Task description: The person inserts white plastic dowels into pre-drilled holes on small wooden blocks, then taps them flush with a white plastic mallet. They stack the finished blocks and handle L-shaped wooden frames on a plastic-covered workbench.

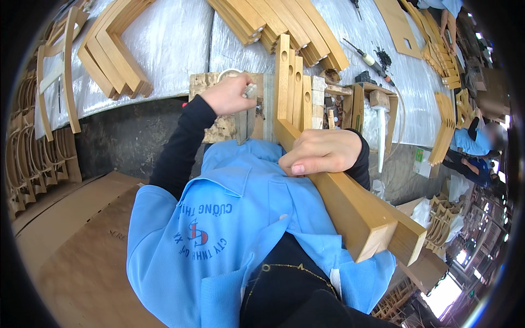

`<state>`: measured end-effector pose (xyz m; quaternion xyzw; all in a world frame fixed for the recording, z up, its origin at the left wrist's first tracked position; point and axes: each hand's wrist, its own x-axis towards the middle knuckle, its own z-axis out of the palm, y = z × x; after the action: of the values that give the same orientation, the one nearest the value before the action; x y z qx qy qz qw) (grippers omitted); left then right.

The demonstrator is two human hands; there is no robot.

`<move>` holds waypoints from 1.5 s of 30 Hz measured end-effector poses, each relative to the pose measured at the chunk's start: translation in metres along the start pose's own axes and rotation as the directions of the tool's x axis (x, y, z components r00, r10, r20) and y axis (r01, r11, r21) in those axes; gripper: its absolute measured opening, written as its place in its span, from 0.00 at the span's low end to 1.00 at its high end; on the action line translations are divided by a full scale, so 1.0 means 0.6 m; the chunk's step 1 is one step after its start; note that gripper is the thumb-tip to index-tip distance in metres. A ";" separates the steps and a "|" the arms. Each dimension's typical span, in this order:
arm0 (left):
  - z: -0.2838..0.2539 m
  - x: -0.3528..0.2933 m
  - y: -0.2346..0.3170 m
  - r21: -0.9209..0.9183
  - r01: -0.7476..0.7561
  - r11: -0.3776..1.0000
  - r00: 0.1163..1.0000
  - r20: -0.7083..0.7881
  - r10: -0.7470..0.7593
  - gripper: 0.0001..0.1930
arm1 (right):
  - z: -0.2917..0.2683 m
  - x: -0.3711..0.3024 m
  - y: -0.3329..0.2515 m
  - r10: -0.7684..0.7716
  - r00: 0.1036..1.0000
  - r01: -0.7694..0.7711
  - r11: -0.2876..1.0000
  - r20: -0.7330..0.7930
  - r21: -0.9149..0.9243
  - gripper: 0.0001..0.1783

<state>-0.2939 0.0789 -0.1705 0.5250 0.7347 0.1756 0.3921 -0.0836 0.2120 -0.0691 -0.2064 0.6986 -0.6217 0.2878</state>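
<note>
Right fingers [302, 166] clasp wooden frame [350, 210], probable mallet [381, 131] nearby

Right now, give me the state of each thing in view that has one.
Left hand: fingers closed on a small whitish item.
Right hand: curled over a wooden bar; firmness of hold unclear.
Power driver: lying down; on or off, cannot tell.
Bent wooden frames: grouped, overlapping.
Tabletop: covered in plastic sheeting.
Blue shirt: worn, collar open.
</note>
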 end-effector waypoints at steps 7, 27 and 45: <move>0.080 0.143 -0.029 0.044 0.066 0.997 0.998 -0.012 -0.066 0.23 | -0.002 -0.018 0.011 -0.048 0.999 0.048 0.999 0.004 0.001 0.27; 0.235 0.011 -0.158 0.034 0.091 0.995 0.568 -0.823 -0.024 0.16 | -0.030 -0.042 0.043 -0.054 0.999 0.054 0.998 -0.005 0.028 0.17; 0.180 -0.051 -0.335 -0.132 0.528 0.839 0.534 -0.717 -0.449 0.23 | -0.033 0.021 0.091 -0.085 0.996 0.082 0.991 0.027 0.106 0.26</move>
<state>-0.3351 -0.0435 -0.3611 0.2044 0.9523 0.2135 0.0762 -0.1025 0.2263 -0.1236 -0.2298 0.6513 -0.6657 0.2827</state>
